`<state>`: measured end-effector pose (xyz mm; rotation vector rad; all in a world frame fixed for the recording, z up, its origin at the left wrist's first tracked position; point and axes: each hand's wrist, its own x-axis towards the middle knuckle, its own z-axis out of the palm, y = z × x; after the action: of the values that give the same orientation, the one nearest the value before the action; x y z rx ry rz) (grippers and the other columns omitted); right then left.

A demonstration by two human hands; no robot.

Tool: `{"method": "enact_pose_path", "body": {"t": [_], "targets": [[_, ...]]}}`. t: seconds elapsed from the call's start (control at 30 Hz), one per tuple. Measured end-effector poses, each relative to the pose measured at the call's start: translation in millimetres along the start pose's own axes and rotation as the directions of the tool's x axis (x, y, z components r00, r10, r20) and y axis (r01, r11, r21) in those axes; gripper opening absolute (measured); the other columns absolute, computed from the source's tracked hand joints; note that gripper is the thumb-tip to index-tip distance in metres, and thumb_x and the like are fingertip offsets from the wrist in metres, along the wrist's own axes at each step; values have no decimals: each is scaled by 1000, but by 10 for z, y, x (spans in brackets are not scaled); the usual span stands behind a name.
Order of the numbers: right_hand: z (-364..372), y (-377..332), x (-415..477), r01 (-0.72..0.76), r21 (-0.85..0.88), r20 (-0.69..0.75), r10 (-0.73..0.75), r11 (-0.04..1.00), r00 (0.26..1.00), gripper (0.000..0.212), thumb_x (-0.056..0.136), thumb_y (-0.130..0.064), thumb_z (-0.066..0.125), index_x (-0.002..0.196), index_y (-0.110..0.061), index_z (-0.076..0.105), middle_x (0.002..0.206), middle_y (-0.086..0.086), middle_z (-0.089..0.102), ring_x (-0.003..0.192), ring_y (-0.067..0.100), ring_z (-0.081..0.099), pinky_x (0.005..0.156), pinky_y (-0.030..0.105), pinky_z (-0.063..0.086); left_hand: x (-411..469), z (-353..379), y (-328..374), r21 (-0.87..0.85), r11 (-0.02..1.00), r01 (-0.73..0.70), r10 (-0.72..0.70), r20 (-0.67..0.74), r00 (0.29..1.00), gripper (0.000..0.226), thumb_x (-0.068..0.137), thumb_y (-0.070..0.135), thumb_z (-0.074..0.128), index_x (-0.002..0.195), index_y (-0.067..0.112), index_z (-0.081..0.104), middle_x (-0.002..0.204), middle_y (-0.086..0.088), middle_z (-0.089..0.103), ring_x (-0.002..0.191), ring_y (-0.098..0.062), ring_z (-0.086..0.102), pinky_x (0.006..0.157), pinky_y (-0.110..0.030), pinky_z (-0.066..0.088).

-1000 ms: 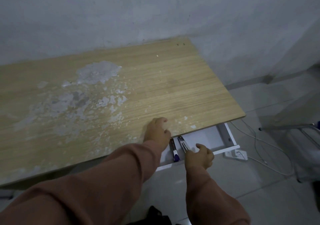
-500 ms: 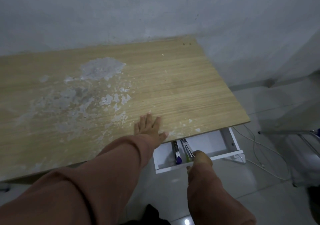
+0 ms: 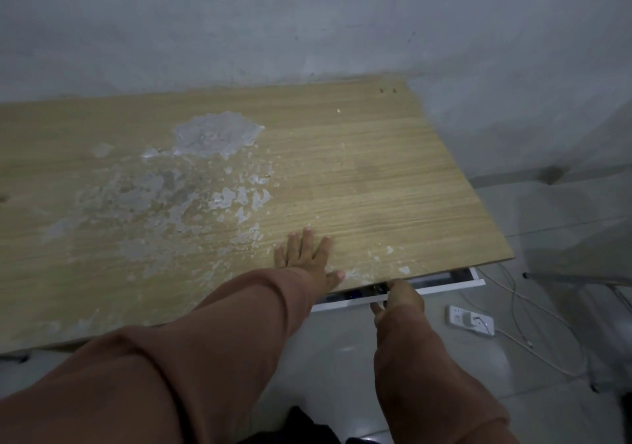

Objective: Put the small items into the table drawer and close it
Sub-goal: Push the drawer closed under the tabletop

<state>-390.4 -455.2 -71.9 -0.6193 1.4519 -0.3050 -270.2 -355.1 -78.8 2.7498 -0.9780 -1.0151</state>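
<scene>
The white drawer under the wooden table sticks out only a narrow strip beyond the table's front edge. Through the gap, dark ends of the small items show; the rest is hidden under the tabletop. My right hand presses against the drawer's front panel, its fingers curled down over the edge. My left hand lies flat on the tabletop with its fingers spread, just left of the drawer.
A white power strip with cables lies on the tiled floor to the right of the drawer. A metal chair leg stands at the far right. The grey wall runs behind the table. Peeled patches mark the tabletop's left half.
The drawer has slid most of the way in under the table, pushed by my right hand. The pens once plainly visible are now almost hidden. My left hand went from curled to flat.
</scene>
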Motion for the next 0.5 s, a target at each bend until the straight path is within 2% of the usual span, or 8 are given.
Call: {"method": "enact_pose_path", "body": {"t": [0.07, 0.13, 0.2, 0.27, 0.37, 0.43, 0.47, 0.5], "targets": [[22, -37, 33, 2, 42, -35, 0, 999, 999, 39, 89, -10, 48, 127, -3, 52, 86, 6, 50, 85, 24, 53, 101, 45, 48, -1, 8, 3, -5, 1000, 0, 0, 0, 1000, 78, 88, 65, 33, 151, 41, -6, 160, 1, -30, 147, -28, -30, 118, -51, -16], [61, -52, 58, -30, 135, -81, 41, 990, 996, 25, 84, -7, 53, 108, 0, 59, 105, 13, 50, 100, 28, 51, 99, 44, 50, 0, 13, 4, -9, 1000, -1, 1, -17, 1000, 79, 87, 65, 34, 152, 41, -5, 161, 1, -28, 147, -28, -29, 118, -51, -16], [108, -80, 69, -29, 175, -72, 43, 984, 997, 19, 85, -6, 54, 102, -1, 59, 109, 15, 49, 98, 28, 51, 99, 46, 51, 0, 25, 0, -11, 1000, -2, 2, -32, 999, 79, 87, 65, 35, 152, 41, -4, 161, 1, -27, 147, -29, -28, 118, -52, -15], [138, -106, 82, -17, 191, -40, 25, 981, 999, 20, 86, -6, 53, 104, -1, 61, 106, 17, 53, 90, 26, 55, 96, 45, 52, 6, 35, -5, -13, 1000, -9, 8, -42, 999, 80, 86, 65, 35, 152, 42, -4, 162, 0, -26, 148, -29, -27, 118, -53, -15], [146, -132, 96, 15, 160, -26, -11, 987, 1000, 18, 87, -4, 53, 101, 1, 62, 109, 19, 57, 94, 26, 55, 89, 40, 53, 10, 34, -9, -15, 1000, -12, 11, -42, 999, 80, 86, 65, 35, 152, 41, -4, 162, 0, -26, 148, -29, -27, 118, -53, -15], [132, -159, 87, 16, 144, -8, -15, 989, 1000, 12, 87, -4, 51, 85, -2, 63, 112, 19, 58, 97, 28, 56, 95, 44, 52, 13, 36, -5, -16, 1000, -11, 11, -39, 999, 80, 86, 65, 35, 152, 41, -4, 161, 0, -27, 147, -29, -28, 117, -53, -15], [120, -169, 97, 24, 126, 2, -25, 992, 1000, 14, 88, -4, 50, 83, -4, 63, 115, 21, 58, 100, 29, 57, 98, 45, 51, 15, 40, -5, -15, 1000, -11, 11, -36, 999, 80, 87, 65, 35, 152, 41, -4, 161, 0, -27, 147, -28, -28, 117, -52, -16], [113, -164, 124, 39, 97, 14, -41, 994, 999, 16, 89, -5, 48, 91, -4, 65, 117, 21, 58, 103, 31, 58, 99, 44, 50, 16, 35, -8, -20, 1000, -9, 8, -32, 999, 80, 87, 65, 35, 152, 41, -5, 161, 1, -28, 147, -28, -28, 117, -52, -16]]}}
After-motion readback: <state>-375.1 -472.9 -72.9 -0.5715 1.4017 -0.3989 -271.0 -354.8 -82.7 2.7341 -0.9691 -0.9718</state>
